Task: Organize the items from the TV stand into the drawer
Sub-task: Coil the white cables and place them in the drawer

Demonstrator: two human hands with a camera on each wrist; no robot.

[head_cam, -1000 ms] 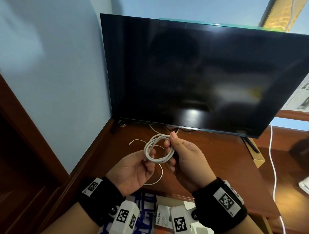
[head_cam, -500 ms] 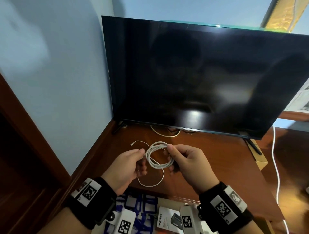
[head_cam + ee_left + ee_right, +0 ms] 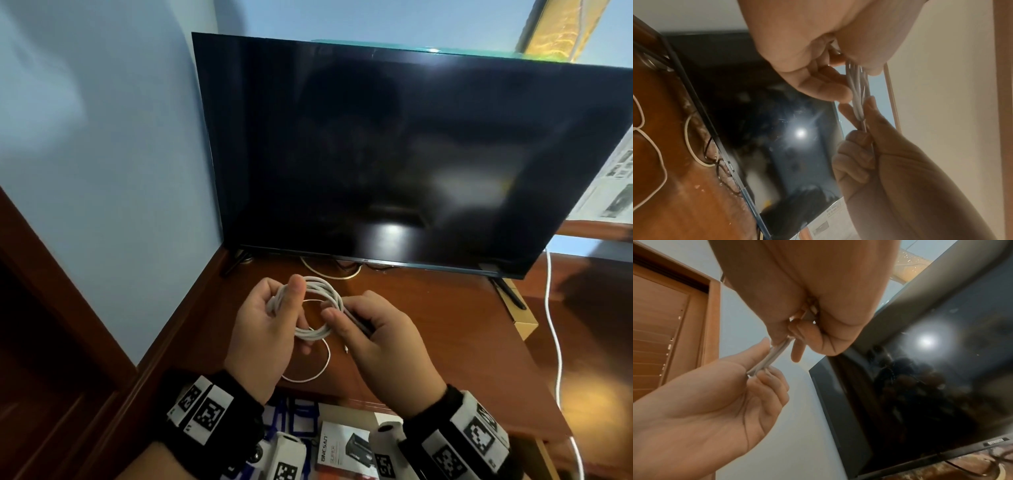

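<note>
Two hands, left hand and right hand, gripping coiled cable (loop upright)

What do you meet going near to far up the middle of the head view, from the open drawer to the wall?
Boxed items in the drawer → hands, left hand and right hand, holding the white cable coil → loose cable under the TV → TV screen → blue wall.

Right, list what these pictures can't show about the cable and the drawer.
- White cable free end: head view, hidden behind the right hand; connector type unreadable.
- Number of loops: both wrist views, strands covered by the fingers of the left hand.
- Drawer: head view, cut off by the bottom edge and covered by the wrists.
- Box label: too small to read fully.
</note>
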